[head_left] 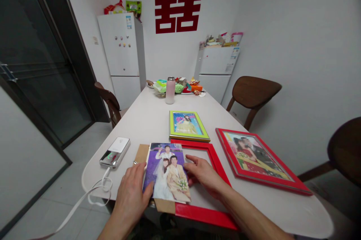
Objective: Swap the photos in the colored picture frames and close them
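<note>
A wedding photo print lies on a brown backing board over an empty red picture frame at the table's near edge. My left hand rests on the print's left edge with fingers flat. My right hand lies flat on the print's right edge, inside the red frame's opening.
A large red framed picture lies to the right and a green framed picture just beyond. A power bank with a white cable lies to the left. A pink bottle and snacks stand at the far end. Wooden chairs flank the white table.
</note>
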`<control>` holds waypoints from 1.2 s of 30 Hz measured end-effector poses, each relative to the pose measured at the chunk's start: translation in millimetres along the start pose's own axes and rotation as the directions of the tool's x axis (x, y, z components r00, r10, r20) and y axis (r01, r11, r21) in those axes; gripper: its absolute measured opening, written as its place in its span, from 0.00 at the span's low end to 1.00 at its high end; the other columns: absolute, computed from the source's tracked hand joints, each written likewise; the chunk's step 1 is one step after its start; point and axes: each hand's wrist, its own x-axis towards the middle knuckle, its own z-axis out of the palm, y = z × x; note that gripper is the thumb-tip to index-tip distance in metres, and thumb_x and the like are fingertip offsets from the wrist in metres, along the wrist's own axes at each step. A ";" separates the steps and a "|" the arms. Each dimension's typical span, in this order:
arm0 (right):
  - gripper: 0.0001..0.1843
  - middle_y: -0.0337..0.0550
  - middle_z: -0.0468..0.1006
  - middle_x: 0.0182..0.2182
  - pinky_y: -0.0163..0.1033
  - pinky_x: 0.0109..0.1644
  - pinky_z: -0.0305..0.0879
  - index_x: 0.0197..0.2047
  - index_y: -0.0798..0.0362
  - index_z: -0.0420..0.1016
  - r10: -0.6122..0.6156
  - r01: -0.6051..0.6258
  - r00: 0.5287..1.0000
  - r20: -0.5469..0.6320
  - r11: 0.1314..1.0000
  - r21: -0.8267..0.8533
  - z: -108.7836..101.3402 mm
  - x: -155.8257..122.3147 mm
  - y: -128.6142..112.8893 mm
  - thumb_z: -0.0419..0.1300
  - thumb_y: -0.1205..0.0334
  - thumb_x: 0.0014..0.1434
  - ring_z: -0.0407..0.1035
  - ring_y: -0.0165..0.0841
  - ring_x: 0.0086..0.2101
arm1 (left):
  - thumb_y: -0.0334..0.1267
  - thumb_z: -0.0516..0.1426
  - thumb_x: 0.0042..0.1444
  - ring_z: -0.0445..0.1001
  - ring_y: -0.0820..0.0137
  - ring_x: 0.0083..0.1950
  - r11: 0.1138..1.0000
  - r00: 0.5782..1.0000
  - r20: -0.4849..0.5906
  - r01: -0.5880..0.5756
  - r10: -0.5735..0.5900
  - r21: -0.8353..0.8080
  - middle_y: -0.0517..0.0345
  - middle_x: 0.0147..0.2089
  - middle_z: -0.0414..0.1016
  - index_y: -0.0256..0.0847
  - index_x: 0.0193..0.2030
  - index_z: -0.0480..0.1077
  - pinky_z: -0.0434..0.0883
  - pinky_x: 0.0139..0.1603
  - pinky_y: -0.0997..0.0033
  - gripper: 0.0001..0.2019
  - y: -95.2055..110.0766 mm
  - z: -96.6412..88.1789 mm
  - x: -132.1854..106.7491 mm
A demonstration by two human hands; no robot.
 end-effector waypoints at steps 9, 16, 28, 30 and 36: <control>0.15 0.37 0.72 0.21 0.28 0.20 0.58 0.38 0.58 0.69 -0.146 0.138 0.989 0.033 0.974 0.181 13.9 -17.9 -42.5 0.55 0.62 0.45 0.62 0.22 0.18 | 0.27 0.50 0.44 0.48 0.57 0.60 0.924 0.951 -0.043 -0.306 0.305 -0.230 0.42 0.60 0.51 0.33 0.56 0.53 0.53 0.56 0.50 0.28 44.8 18.1 3.4; 0.26 0.48 0.71 0.41 0.35 0.33 0.65 0.49 0.55 0.62 -0.141 0.180 0.973 -0.180 0.959 0.219 12.3 -34.3 -37.7 0.56 0.53 0.47 0.68 0.31 0.33 | 0.37 0.47 0.56 0.67 0.64 0.49 0.522 0.960 -0.110 0.043 -0.259 -0.852 0.50 0.46 0.71 0.36 0.48 0.64 0.63 0.51 0.65 0.15 73.2 6.7 21.6; 0.24 0.46 0.77 0.34 0.40 0.32 0.67 0.51 0.54 0.60 -0.054 0.108 0.971 -0.235 0.969 0.222 -47.8 -27.6 -12.5 0.48 0.65 0.47 0.72 0.37 0.32 | 0.38 0.54 0.48 0.60 0.63 0.55 0.372 0.967 0.183 0.237 -0.175 -0.897 0.44 0.56 0.60 0.32 0.55 0.52 0.59 0.54 0.63 0.28 63.8 30.3 15.2; 0.25 0.45 0.77 0.33 0.39 0.31 0.67 0.50 0.54 0.61 -0.039 0.073 0.973 -0.229 0.987 0.141 -55.1 -28.7 -13.5 0.47 0.66 0.46 0.72 0.37 0.31 | 0.36 0.53 0.47 0.58 0.61 0.56 0.603 0.974 0.186 0.227 -0.130 -0.765 0.44 0.56 0.60 0.33 0.55 0.54 0.56 0.56 0.59 0.26 57.1 25.8 11.8; 0.26 0.44 0.78 0.29 0.38 0.28 0.67 0.48 0.55 0.64 -0.008 0.002 0.983 -0.181 0.999 -0.032 -55.1 -24.6 -19.6 0.45 0.67 0.43 0.72 0.35 0.27 | 0.36 0.53 0.45 0.57 0.59 0.57 0.888 0.969 0.240 0.067 0.050 -0.456 0.45 0.56 0.59 0.35 0.54 0.57 0.55 0.56 0.56 0.26 60.6 19.1 4.4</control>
